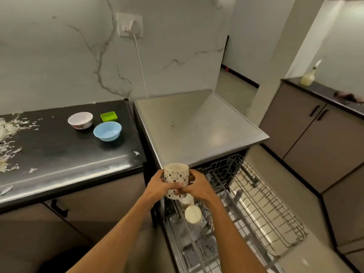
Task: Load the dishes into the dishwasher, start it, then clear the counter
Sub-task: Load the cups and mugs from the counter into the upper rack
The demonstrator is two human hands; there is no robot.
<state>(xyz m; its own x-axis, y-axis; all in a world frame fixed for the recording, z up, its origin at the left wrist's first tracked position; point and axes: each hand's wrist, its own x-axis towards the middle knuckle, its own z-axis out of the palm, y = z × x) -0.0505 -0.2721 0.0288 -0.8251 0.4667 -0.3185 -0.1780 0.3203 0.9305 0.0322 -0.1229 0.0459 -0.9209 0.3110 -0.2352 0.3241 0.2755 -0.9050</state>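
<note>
In the lower centre of the frame, the left hand (157, 184) and right hand (199, 186) both curl around an upright cup (175, 177) above the pulled-out dishwasher rack (266, 209), probably to turn it over before placing.

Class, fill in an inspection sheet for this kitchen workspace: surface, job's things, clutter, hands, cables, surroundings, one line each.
Surface: black counter, smeared; steel dishwasher top beside it.
Job's things: white bowl, blue bowl and green dish on the counter; patterned cup over the pulled-out rack; pale cup in the rack.
Clutter: white shreds scattered on the counter's left end.
Hands: left hand and right hand both grip the patterned cup.
Cables: white cable runs down from the wall socket.
Surroundings: veined wall, brown cabinets, a bottle on the far counter.
</note>
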